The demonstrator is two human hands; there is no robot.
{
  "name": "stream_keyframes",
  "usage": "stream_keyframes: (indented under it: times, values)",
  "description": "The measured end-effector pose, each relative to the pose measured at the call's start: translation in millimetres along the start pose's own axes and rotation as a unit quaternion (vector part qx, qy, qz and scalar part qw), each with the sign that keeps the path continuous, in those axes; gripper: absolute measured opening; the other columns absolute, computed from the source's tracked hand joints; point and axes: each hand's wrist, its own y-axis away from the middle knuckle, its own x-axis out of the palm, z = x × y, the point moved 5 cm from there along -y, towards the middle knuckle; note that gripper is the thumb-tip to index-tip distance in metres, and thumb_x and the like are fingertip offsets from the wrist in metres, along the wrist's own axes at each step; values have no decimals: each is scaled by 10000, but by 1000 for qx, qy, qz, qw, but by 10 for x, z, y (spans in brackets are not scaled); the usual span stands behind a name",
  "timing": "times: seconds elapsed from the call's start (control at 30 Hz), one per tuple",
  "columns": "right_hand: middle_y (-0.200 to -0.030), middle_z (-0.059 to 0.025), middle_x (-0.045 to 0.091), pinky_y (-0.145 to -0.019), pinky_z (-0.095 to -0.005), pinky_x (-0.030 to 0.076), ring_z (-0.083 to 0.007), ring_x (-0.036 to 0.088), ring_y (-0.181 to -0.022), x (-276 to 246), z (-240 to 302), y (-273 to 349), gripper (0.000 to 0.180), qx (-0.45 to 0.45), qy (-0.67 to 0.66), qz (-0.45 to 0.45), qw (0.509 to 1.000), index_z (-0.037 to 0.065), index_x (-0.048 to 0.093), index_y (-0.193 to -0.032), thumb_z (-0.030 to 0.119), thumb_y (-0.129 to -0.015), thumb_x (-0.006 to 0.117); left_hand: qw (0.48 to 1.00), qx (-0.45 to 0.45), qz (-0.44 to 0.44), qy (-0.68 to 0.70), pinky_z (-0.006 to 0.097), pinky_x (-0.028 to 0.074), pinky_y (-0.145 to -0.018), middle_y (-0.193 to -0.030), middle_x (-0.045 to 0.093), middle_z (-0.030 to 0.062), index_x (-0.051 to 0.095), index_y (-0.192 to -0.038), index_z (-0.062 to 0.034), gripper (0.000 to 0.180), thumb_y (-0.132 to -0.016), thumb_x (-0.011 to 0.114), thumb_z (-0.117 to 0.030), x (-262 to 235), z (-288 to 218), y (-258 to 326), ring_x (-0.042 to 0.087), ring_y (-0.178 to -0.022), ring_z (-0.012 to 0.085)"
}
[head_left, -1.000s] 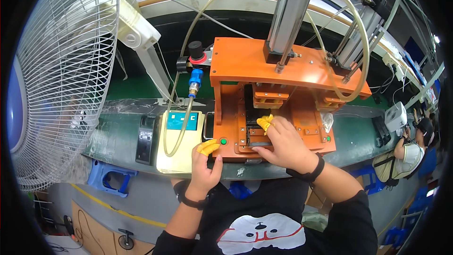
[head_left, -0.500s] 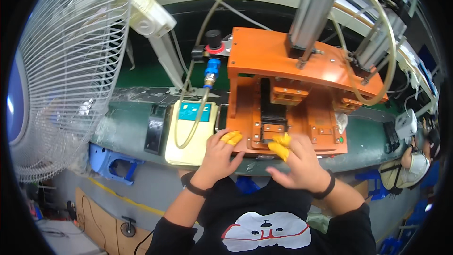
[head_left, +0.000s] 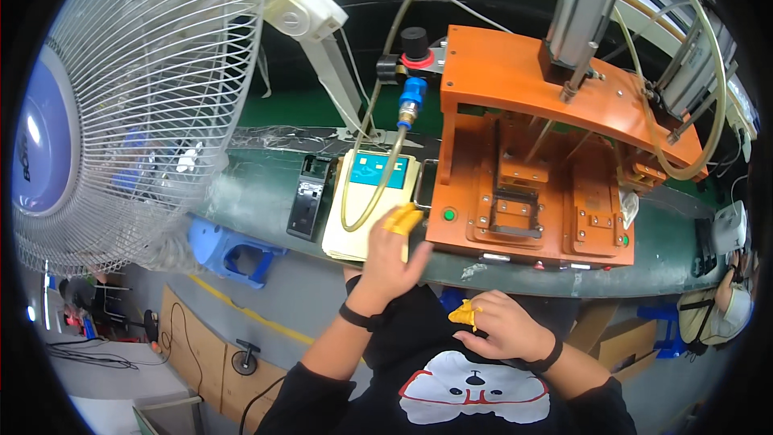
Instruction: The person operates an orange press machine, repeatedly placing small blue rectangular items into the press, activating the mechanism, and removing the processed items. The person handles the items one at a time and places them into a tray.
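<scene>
My left hand (head_left: 394, 254), with yellow finger covers, hovers over the right edge of a pale yellow pad (head_left: 342, 234), beside the left corner of an orange pneumatic press (head_left: 463, 234). Its fingers are apart and hold nothing. Drawn back over my lap is my right hand (head_left: 501, 326), its covered fingers loosely bent, thumb apart, nothing visible in it. A black plastic part (head_left: 515, 216) lies in the press's left fixture, with an orange press block (head_left: 523, 167) low over its far end. A green button (head_left: 448, 214) shows on the left of the base.
A black plastic housing (head_left: 307, 201) lies left of the pad. A large caged fan (head_left: 153, 113) fills the left side. An air hose (head_left: 382, 201) with a blue fitting (head_left: 411, 97) loops over the pad. A blue stool (head_left: 233, 250) stands below the bench edge.
The view has shifted, placing the press further right. My right hand has left the fixture for my lap. My left hand has come off the press's left front corner. The press block has come down.
</scene>
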Motion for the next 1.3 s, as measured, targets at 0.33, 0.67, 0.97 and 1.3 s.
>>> stream_keyframes:
  times: [0.33,0.67,0.97,1.3]
  values:
    - [-821,-153,630,-754,-448,510,-372,621,-779,131,-283,88,268,49,-39,10,998,16,641,-890,243,-936,776,976,-136,38,-168,617,346,-1165,-1356,624,296,644,-1219,75,499,-880,769,-269,163,438,395,454,-1436,502]
    - [-849,-168,663,-718,-470,513,-397,647,-795,285,-502,4,254,82,-110,27,990,16,688,-1002,263,-970,741,975,-140,26,-173,549,467,-1083,-1247,692,288,678,-1012,54,348,-870,786,-244,37,356,362,587,-1329,451]
    - [-873,-163,677,-689,-424,529,-365,668,-770,444,-635,-116,253,92,-152,40,983,16,683,-1035,256,-977,737,965,-194,3,-177,495,570,-689,-864,722,208,753,-939,-11,218,-930,736,-229,-216,361,243,710,-803,420]
    - [-1051,-30,692,-779,-285,552,-101,681,-943,1067,-818,-574,406,238,-512,43,824,37,616,-1307,353,-1062,686,969,-137,-36,-203,439,573,-707,-907,737,163,778,-995,-52,114,-911,769,-129,-794,-12,520,712,-802,370]
